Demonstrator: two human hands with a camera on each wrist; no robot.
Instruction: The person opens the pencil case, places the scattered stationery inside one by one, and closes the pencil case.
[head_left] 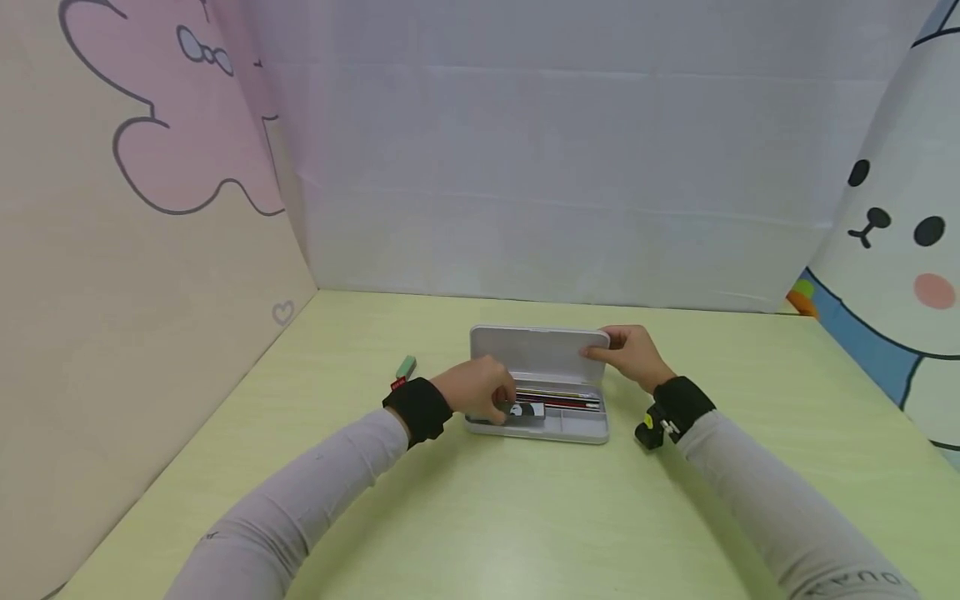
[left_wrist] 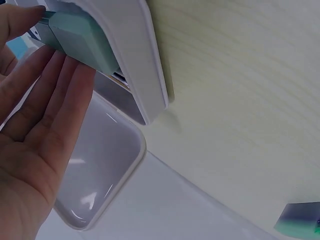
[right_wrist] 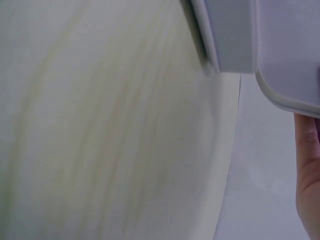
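A white pencil case (head_left: 570,429) stands open on the table, its lid (head_left: 532,354) raised at the back. Several pencils (head_left: 570,402) lie in it. Over the case's left part, my left hand (head_left: 480,387) pinches a green eraser (left_wrist: 80,40) with a darker sleeve between thumb and fingers. A block with a panda print (head_left: 527,409) shows just right of these fingers in the head view. My right hand (head_left: 633,354) grips the lid's upper right corner, thumb on the inner face and fingers behind. Only part of that hand enters the right wrist view.
Another small green block (head_left: 406,367) lies on the table left of the case, partly hidden by the left wristband (head_left: 420,408). A white wall sheet (head_left: 555,192) rises behind the table (head_left: 480,517), with printed panels at both sides.
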